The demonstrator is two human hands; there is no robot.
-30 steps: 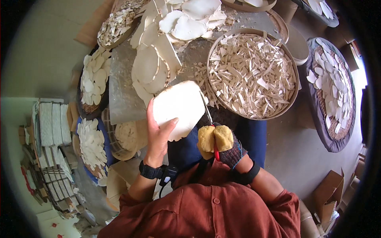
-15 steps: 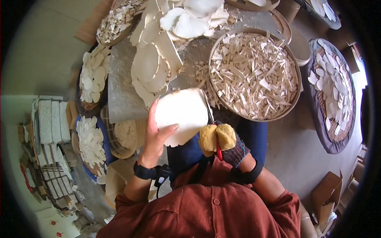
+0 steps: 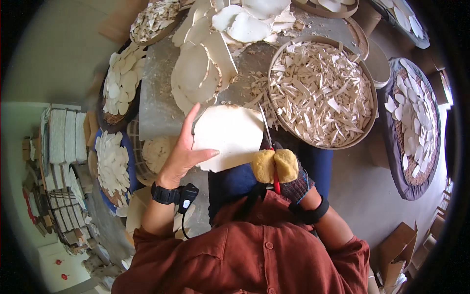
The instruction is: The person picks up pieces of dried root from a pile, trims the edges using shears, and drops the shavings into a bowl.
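A pale, flat, irregular sheet [image 3: 227, 137] with a brownish upper edge is held over my lap. My left hand [image 3: 181, 159] grips its left side, thumb on top and the other fingers beside or beneath it. My right hand [image 3: 296, 185], in a dark knit glove, is closed around red-handled shears [image 3: 276, 185]. Two yellow foam pads [image 3: 275, 165] wrap the shears' handles and hide most of my fingers. The shears' slim metal blade points up along the sheet's right edge; whether it touches the sheet I cannot tell.
Ahead right, a round tray [image 3: 374, 105] is heaped with pale slivers. Larger pale sheets [image 3: 196, 73] lie on the grey work table [image 3: 154, 88]. Trays of pale slices stand at the left [image 3: 111, 161] and right [image 3: 416, 117]. A cardboard box [image 3: 399, 250] sits low right.
My left wrist has turned, tilting the sheet slightly, and my left index finger sticks out further. More of the shears' blade shows beside the sheet's right edge. The whole view has shifted a little.
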